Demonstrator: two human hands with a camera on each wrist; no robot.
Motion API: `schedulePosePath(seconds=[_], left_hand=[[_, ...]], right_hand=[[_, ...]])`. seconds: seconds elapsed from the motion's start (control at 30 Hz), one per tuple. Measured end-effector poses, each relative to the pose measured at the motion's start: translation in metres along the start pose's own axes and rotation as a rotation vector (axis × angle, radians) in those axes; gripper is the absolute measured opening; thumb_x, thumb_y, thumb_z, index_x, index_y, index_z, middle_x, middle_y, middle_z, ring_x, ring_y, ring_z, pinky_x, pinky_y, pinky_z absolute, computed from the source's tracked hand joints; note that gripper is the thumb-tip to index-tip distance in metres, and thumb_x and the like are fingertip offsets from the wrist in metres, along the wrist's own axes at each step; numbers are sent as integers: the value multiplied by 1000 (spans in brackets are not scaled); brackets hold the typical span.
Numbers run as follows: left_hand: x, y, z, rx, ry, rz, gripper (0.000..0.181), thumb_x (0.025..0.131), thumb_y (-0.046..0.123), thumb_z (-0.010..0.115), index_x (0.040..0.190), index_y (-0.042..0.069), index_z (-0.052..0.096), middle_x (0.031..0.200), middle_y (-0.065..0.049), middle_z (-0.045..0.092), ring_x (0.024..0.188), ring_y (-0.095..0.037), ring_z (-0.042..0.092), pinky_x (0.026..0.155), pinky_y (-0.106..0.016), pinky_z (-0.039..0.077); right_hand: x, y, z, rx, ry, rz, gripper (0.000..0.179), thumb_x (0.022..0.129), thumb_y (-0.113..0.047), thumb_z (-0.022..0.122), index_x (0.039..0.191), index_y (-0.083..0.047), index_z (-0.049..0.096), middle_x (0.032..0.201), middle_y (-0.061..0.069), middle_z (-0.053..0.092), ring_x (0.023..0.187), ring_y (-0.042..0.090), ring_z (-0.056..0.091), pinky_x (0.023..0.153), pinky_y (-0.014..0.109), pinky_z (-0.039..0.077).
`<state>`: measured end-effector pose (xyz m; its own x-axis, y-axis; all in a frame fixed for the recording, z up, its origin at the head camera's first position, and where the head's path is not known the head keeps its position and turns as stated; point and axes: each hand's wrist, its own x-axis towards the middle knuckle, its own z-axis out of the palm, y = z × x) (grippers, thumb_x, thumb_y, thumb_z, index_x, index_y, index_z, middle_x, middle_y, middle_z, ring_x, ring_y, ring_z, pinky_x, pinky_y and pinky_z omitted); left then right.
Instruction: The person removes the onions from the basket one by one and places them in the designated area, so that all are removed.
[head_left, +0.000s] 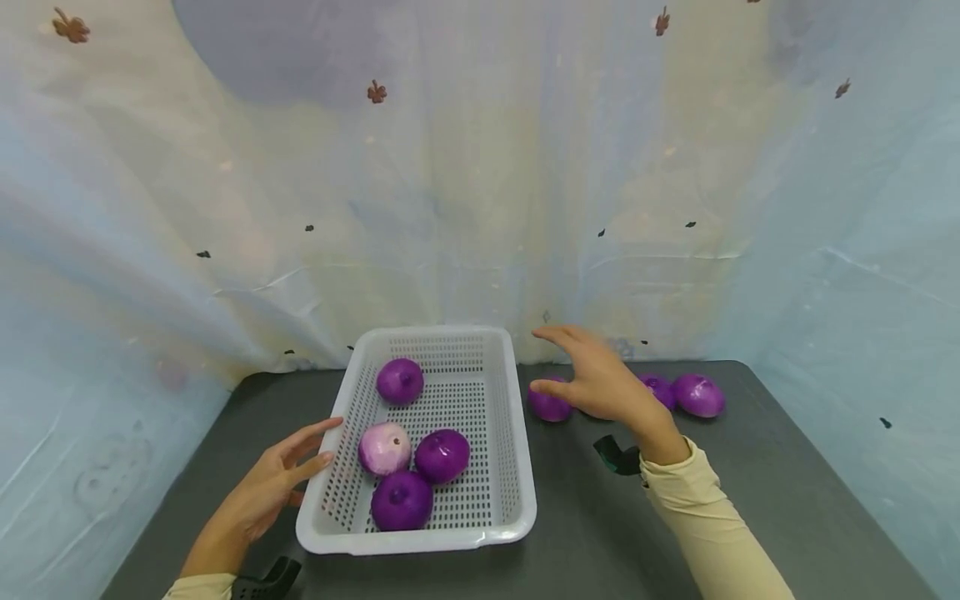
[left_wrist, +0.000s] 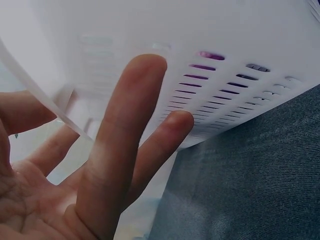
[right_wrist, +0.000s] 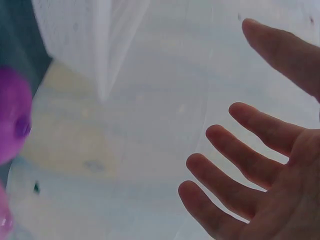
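Observation:
A white slotted plastic basket (head_left: pixel 501 533) holds several onions: glossy purple ones, such as the onion (head_left: pixel 400 382) near its far end, and one pale pinkish onion (head_left: pixel 385 448). At its left rim is my left hand (head_left: pixel 262 483), fingers extended and fingertips right at the edge. The left wrist view shows those fingers (left_wrist: pixel 120 110) against the basket's outer wall. My right hand (head_left: pixel 600 375) hovers right of the basket with spread fingers and nothing in it. Below it a purple onion (head_left: pixel 551 408) lies on the table, partly covered by the hand.
Two more purple onions, one (head_left: pixel 699 395) fully visible, lie farther right on the dark grey table (head_left: pixel 585 533), near its back edge. A pale patterned plastic curtain (head_left: pixel 480 200) hangs behind and along both sides. Each wrist wears a black strap (head_left: pixel 618 457).

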<state>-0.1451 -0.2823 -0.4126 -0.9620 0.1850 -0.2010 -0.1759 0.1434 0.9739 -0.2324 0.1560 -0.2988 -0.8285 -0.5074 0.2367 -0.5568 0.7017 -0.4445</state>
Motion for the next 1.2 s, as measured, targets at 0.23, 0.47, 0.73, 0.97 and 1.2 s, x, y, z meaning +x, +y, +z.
schedulePosePath(seconds=[0.23,0.47,0.73,0.97,1.2], left_hand=[[0,2,1,5,9,-9,64,102,26,58,157,18,28,158,-26,27,115,-33,63,76,-55,59],[0,4,1,14,2,-2,63,102,26,58,157,18,29,158,-26,28,115,-33,63,76,-54,59],[2,7,2,32,17,-6,63,101,27,59,157,18,30,158,-25,29,116,-33,62,76,-54,59],[1,7,2,36,18,-7,63,101,28,58,157,19,30,158,-25,29,116,-33,62,76,-53,59],[-1,5,2,32,22,-8,63,102,28,58,157,18,30,157,-25,30,115,-33,62,76,-54,59]], right_hand=[[17,-32,22,-81,-112,-109,72,85,-40,78,146,-15,50,149,8,51,136,32,49,112,54,40],[29,-53,36,-61,-246,-131,70,85,-40,79,145,-18,52,147,4,52,133,27,51,110,49,43],[54,-61,61,-77,-442,-100,68,85,-40,78,144,-17,53,149,6,52,139,24,46,114,44,40],[70,-65,82,-60,-571,-127,71,84,-38,80,145,-17,52,149,5,52,141,22,45,117,41,37],[88,-59,98,38,-680,-152,73,82,-35,82,146,-23,51,154,0,46,145,20,39,119,42,34]])
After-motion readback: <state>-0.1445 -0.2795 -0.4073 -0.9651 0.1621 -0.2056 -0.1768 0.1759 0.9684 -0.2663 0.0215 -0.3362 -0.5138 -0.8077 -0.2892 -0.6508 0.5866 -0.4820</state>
